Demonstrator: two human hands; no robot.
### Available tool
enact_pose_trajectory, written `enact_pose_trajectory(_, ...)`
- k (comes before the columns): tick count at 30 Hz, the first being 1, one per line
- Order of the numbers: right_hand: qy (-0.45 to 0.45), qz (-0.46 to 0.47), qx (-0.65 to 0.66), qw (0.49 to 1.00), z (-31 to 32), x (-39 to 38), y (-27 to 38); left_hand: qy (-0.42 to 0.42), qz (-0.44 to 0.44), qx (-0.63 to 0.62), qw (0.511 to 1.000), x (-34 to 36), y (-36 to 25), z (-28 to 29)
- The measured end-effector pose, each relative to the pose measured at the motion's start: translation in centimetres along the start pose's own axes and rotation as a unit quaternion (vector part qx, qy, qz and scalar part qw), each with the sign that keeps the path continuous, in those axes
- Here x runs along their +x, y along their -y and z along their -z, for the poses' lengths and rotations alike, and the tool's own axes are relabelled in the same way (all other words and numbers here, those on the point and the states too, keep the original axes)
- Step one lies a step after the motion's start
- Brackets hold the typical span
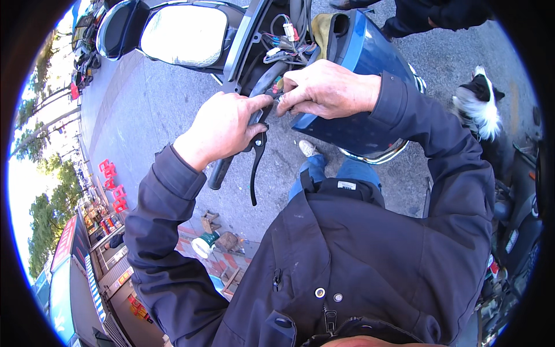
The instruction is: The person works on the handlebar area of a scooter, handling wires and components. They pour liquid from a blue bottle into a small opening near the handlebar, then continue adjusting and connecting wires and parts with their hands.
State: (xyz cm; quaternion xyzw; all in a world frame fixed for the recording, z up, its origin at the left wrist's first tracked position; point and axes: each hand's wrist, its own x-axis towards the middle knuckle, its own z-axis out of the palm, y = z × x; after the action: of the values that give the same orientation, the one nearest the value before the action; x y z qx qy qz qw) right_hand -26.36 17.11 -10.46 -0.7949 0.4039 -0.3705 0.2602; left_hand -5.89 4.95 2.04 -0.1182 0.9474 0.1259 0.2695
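A scooter's handlebar stands in front of me, its dark rubber grip (219, 170) and black brake lever (255, 173) pointing toward me. My left hand (222, 124) is closed around the bar by the lever mount, thumb and forefinger pressed to it. Just right of it, my right hand (329, 89) is closed in a pinch, its fingertips almost meeting the left ones. Whatever small piece sits between those right fingers is hidden. Beyond both hands, a bundle of loose coloured wires (298, 52) with a white-and-red connector (290, 32) spills from the opened scooter body.
A blue scooter panel (370, 55) lies right of the wires. At far left is a seat with a silvery cover (185, 34). A black-and-white dog (478, 101) is on the right, near parked vehicles (520, 225). A person's dark-clothed legs (410, 17) show at the top. Red objects (113, 185) stand left.
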Motion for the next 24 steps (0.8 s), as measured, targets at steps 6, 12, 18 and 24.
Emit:
enact_pose_trajectory(6,0.032,-0.012,-0.001,0.999,-0.2,0.4,-0.2,-0.003,-0.007,-0.001,1.0,0.1,0.1,0.1)
enact_pose_trajectory(12,-0.006,-0.07,-0.039,0.997,-0.8,0.5,1.4,-0.017,-0.018,0.002,1.0,0.0,0.2,-0.1)
enact_pose_trajectory(18,-0.051,-0.108,-0.1,0.988,-1.8,0.1,4.0,-0.016,-0.012,-0.009,1.0,-0.1,0.2,-0.2)
enact_pose_trajectory(24,-0.072,-0.053,-0.092,0.992,-2.1,-0.3,2.5,-0.016,-0.013,0.016,1.0,0.0,-0.1,0.2)
